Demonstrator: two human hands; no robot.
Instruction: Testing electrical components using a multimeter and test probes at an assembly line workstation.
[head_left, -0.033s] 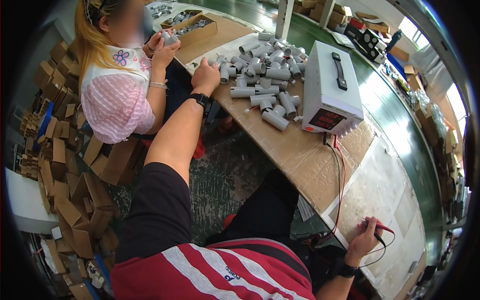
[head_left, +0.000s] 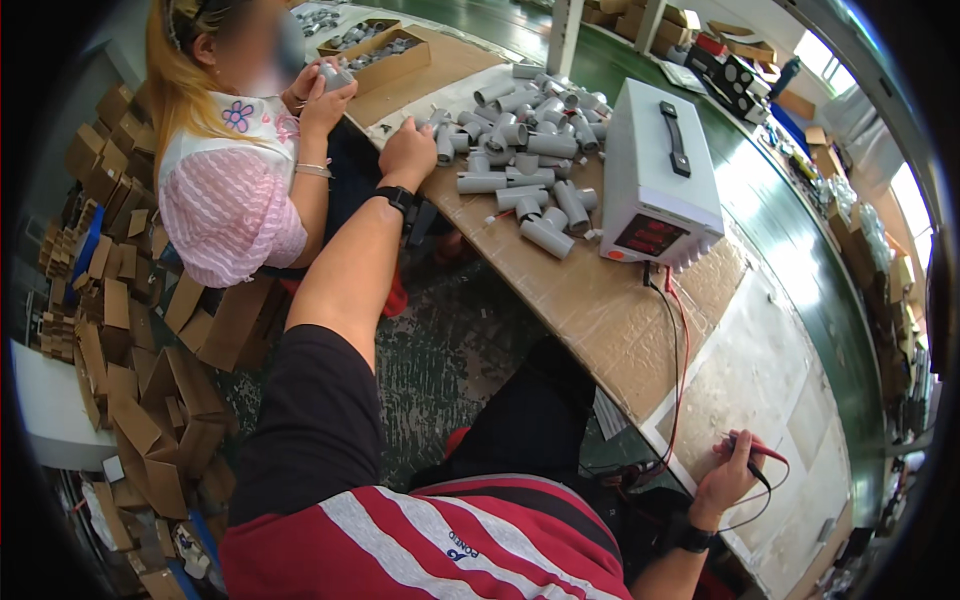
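Note:
My left hand (head_left: 408, 152) reaches far forward to the left edge of a heap of grey plastic pipe fittings (head_left: 545, 145). Its fingers are curled closed beside the nearest fittings; what they hold, if anything, is hidden. Low on the right, above the table, my right hand (head_left: 727, 486) grips a pair of test probes (head_left: 758, 449), one red and one black. Their leads run to a white bench power supply (head_left: 660, 180) with a black carrying handle and a lit red display. Several tee-shaped fittings (head_left: 547, 238) lie near the front of the heap.
At my left a co-worker (head_left: 230, 190) in a pink and white top holds a grey fitting (head_left: 335, 76). An open cardboard box (head_left: 385, 62) of fittings lies beyond. Cardboard boxes (head_left: 165, 440) crowd the floor on the left. The table's edge (head_left: 545, 325) runs diagonally before me.

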